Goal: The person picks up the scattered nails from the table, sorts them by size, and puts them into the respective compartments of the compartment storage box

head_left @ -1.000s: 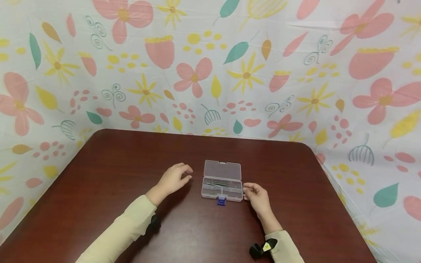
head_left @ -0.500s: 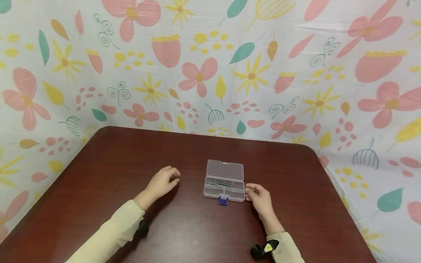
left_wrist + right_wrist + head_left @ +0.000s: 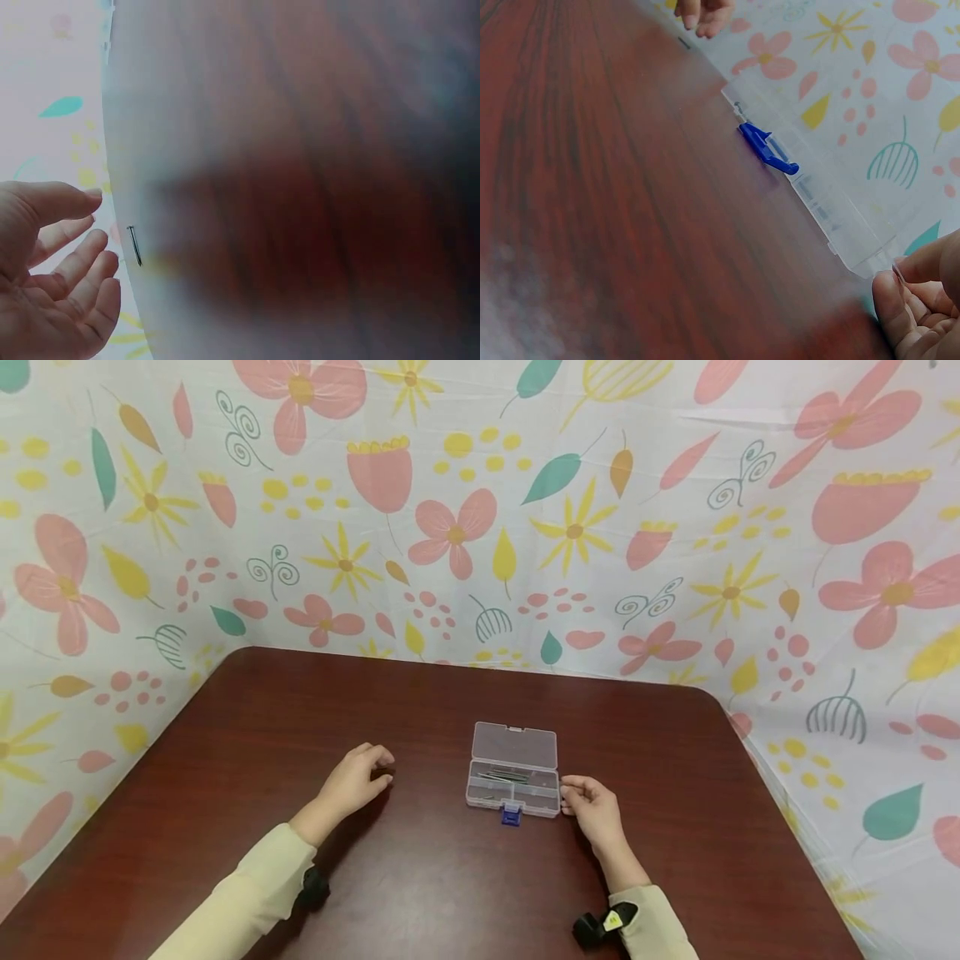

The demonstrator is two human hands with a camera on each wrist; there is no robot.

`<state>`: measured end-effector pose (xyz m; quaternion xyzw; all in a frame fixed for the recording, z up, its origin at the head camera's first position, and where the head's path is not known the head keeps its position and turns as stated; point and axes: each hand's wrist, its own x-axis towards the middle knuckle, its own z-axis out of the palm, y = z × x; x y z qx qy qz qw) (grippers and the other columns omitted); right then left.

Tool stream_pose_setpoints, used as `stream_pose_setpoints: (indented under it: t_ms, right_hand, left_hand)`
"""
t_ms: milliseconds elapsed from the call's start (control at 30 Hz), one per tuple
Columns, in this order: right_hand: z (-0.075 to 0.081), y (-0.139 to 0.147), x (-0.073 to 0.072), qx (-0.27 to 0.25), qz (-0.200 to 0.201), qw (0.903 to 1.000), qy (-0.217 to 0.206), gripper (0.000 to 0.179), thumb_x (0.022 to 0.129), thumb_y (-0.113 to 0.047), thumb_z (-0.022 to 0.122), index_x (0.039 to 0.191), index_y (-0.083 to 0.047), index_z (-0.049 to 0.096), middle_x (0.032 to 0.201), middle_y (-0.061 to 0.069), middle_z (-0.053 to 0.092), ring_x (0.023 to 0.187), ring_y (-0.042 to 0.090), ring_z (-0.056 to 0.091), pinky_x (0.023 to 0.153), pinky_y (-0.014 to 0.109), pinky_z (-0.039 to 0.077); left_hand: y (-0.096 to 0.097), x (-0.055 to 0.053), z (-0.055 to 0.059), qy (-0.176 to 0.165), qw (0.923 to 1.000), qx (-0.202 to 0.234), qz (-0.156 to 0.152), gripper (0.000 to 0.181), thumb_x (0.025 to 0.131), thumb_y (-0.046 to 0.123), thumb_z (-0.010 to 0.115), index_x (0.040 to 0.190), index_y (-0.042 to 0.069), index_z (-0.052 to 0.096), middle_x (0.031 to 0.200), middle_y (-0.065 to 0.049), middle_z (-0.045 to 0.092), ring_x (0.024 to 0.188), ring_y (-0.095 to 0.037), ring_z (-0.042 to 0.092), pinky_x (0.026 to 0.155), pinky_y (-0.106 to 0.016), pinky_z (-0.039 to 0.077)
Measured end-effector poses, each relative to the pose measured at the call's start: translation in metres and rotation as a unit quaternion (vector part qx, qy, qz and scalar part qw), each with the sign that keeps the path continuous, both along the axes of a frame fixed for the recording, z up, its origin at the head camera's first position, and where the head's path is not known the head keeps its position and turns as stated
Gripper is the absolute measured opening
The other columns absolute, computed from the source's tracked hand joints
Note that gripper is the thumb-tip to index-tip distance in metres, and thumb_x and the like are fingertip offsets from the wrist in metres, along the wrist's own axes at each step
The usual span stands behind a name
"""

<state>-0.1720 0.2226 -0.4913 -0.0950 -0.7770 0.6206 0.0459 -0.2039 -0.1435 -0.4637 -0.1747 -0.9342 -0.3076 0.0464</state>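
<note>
A clear plastic compartment box (image 3: 538, 811) lies on the table with its lid (image 3: 514, 745) folded back and a blue latch (image 3: 511, 816) at its front. Several long thin metal pieces (image 3: 504, 776) lie in its rear compartment. My right hand (image 3: 597, 814) pinches the box's right end between thumb and fingers, as the right wrist view shows. To the left of the box, my left hand (image 3: 347, 789) hovers low over the table with loosely curled fingers and holds nothing. In the left wrist view a small dark nail (image 3: 135, 246) lies on the tabletop just beyond those fingertips.
The dark red-brown table (image 3: 420, 885) has rounded far corners. Behind it and along the sides hangs a white cloth (image 3: 465, 468) printed with flowers and leaves. A black wrist camera (image 3: 588, 931) sits below my right hand.
My left hand has moved left, away from the box. The right hand keeps its grip on the box's right end. The head view has shifted slightly.
</note>
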Motion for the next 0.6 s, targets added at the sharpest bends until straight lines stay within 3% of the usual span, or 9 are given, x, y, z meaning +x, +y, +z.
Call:
stream_pose_setpoints:
  t_ms: [433,600]
  right_hand:
    - [-0.001,0.001,0.001,0.013,-0.002,0.9998,-0.012,0.025,0.091,0.002,0.056,0.114,0.012,0.06,0.09,0.013,0.067,0.067,0.004,0.058,0.062,0.018,0.052]
    - [-0.001,0.001,0.0,0.011,-0.003,0.9999,-0.006,0.024,0.09,0.004,0.056,0.112,0.013,0.06,0.088,0.013,0.067,0.065,0.004,0.058,0.061,0.017,0.052]
  left_hand:
    - [-0.013,-0.004,-0.004,-0.042,0.9984,-0.03,0.023,0.014,0.085,0.007,0.068,0.098,0.004,0.064,0.094,-0.009,0.06,0.087,-0.025,0.059,0.076,-0.04,0.051]
    - [-0.014,-0.008,-0.006,-0.037,0.9982,-0.042,0.02,0.009,0.085,0.006,0.068,0.092,0.005,0.064,0.09,-0.007,0.06,0.084,-0.024,0.06,0.073,-0.038,0.051]
